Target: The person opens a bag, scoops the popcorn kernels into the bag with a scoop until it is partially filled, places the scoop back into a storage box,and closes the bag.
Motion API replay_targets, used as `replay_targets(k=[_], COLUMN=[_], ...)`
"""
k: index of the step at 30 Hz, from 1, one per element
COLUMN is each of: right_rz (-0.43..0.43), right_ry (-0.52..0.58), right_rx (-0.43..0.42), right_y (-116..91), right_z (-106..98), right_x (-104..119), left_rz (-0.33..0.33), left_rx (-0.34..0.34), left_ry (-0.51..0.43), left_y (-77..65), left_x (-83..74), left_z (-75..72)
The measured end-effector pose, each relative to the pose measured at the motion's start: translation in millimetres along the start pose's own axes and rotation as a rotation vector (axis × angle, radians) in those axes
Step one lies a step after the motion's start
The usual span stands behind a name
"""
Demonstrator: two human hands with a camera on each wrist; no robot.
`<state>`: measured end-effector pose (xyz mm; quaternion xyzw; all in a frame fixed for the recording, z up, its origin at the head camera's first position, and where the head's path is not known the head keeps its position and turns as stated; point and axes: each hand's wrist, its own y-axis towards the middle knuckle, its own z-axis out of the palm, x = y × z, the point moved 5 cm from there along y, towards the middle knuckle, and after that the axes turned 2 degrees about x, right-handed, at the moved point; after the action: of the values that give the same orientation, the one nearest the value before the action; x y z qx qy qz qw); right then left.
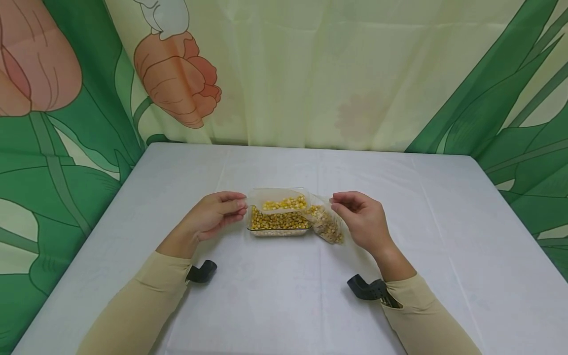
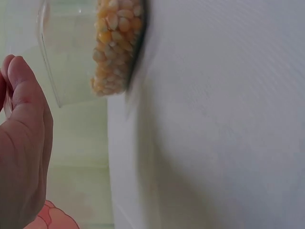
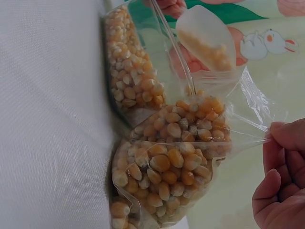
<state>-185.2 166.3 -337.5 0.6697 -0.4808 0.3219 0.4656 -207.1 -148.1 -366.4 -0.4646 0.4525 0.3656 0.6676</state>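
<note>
A clear rectangular container (image 1: 249, 230) stands on the table with yellow corn kernels (image 1: 279, 220) in it. Above it is a translucent white scoop (image 3: 205, 19) bearing more kernels, its open end toward the bag. My left hand (image 1: 217, 214), at the container's left, pinches the scoop's handle end, which the fingers mostly hide. Against the container's right side leans a clear plastic bag (image 1: 328, 228), partly filled with kernels. With thumb and forefinger my right hand (image 1: 364, 219) pinches the bag's upper edge and pulls it taut to the right, as the right wrist view shows.
A white cloth covers the table (image 1: 275, 296). Behind it hangs a printed curtain (image 1: 310, 74) with flowers and leaves. Black wrist mounts (image 1: 201, 271) sit at both sleeve cuffs.
</note>
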Motion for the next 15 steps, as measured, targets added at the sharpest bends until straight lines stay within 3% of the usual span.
replay_targets(k=[15], right_rz=[0.005], right_ry=[0.002], right_rx=[0.006], right_y=[0.9], right_z=[0.5], right_x=[-0.6], left_rz=[0.072], left_rx=[0.008], left_ry=[0.146], left_y=[0.2], left_x=[-24.4], left_z=[35.2])
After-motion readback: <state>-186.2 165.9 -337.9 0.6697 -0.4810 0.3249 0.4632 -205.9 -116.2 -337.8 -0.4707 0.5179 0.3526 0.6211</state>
